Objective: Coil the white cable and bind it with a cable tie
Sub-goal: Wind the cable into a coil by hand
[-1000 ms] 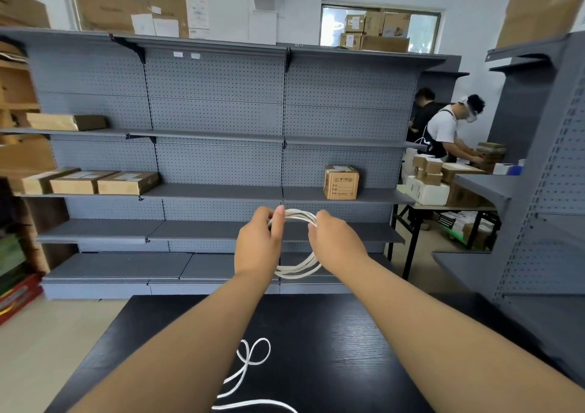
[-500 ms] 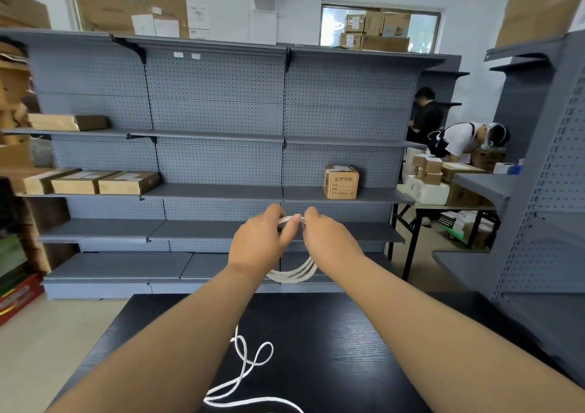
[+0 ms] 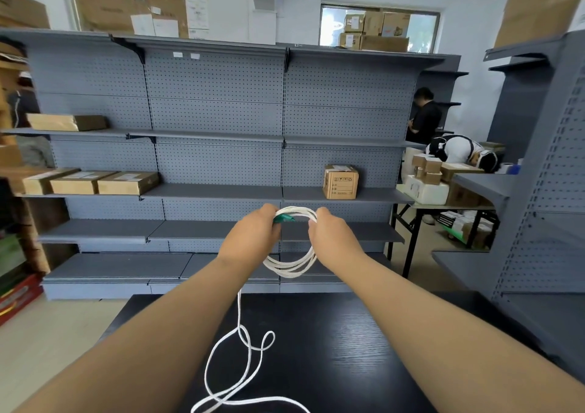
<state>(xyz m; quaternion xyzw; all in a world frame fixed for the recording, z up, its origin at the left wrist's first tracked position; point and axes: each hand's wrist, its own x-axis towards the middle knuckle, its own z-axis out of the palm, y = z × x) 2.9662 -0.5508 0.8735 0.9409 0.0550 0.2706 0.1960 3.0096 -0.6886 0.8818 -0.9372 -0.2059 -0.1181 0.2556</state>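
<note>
Shelving (image 3: 215, 121) of grey pegboard fills the background behind a black table (image 3: 332, 349). Above the table's far edge, the left hand (image 3: 250, 238) and right hand (image 3: 332, 238) each grasp opposite sides of the coiled white cable (image 3: 292, 268), its loose tail looping on the tabletop. A green piece (image 3: 283, 219) shows at the left fingers, touching the coil's top.

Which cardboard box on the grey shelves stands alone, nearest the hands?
The small upright box on the right bay's shelf, just above the right hand. It stands alone; the three flat boxes sit together at far left.
</note>
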